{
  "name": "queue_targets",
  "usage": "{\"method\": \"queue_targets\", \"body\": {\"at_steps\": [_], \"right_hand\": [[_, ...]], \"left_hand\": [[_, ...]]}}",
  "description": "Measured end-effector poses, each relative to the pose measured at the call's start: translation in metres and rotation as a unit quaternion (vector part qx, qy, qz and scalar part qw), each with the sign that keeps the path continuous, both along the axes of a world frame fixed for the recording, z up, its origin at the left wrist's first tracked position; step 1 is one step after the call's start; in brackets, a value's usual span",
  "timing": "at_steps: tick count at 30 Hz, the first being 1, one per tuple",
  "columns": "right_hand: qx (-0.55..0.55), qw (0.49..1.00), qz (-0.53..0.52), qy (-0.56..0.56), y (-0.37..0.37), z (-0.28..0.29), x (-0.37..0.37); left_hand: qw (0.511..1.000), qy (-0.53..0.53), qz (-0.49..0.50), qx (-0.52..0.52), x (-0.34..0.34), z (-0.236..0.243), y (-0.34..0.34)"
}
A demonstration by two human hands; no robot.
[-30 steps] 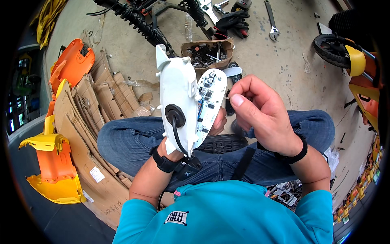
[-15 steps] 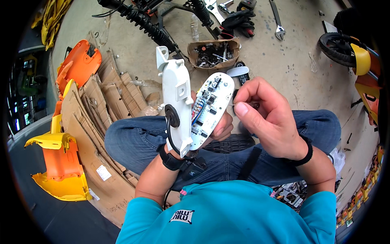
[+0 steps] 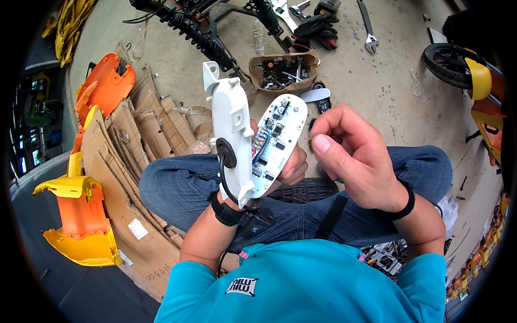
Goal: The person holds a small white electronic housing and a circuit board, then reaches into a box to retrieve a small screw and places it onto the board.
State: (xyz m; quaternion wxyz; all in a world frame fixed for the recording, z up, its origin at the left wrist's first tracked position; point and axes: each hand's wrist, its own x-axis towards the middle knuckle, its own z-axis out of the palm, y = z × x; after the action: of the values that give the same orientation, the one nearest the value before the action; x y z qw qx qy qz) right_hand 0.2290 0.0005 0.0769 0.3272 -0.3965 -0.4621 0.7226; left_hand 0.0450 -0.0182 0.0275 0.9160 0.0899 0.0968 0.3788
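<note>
My left hand (image 3: 294,166) is closed around a white oval circuit board (image 3: 278,144) and the white plastic housing (image 3: 231,116) beside it. The two parts stand apart in a V, tilted upright, with coloured wires (image 3: 260,144) plugged into the board. A black cable (image 3: 226,177) comes through a round grommet on the housing. To the right of the board, my right hand (image 3: 355,156) is pinched, thumb and forefinger close together. A tiny thing may sit at its fingertips; I cannot make out what it is. The hand is apart from the board.
Ahead stands a cardboard box (image 3: 283,86) of small hardware, with black gloves (image 3: 316,29) and an adjustable wrench (image 3: 369,40) beyond. Flattened cardboard (image 3: 116,177) and orange-yellow plastic panels (image 3: 81,215) lie at left. A wheel (image 3: 447,64) stands at far right.
The board and housing have shifted slightly left, opening a small gap from my right fingertips. My right hand stays nearly where it was, still pinched.
</note>
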Motion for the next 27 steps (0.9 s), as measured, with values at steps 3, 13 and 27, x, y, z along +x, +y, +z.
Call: {"method": "queue_targets", "body": {"at_steps": [3, 13, 27], "right_hand": [[-0.010, 1.000, 0.001, 0.022, 0.001, -0.002, -0.001], [-0.113, 0.991, 0.015, 0.066, 0.008, -0.001, 0.002], [-0.117, 0.988, 0.001, 0.103, 0.007, -0.005, 0.002]], "left_hand": [[1.000, 0.008, 0.009, 0.001, -0.002, 0.001, 0.001], [0.999, 0.022, 0.036, -0.016, -0.003, 0.002, 0.001], [0.999, 0.031, 0.013, -0.021, -0.003, 0.000, -0.001]]}}
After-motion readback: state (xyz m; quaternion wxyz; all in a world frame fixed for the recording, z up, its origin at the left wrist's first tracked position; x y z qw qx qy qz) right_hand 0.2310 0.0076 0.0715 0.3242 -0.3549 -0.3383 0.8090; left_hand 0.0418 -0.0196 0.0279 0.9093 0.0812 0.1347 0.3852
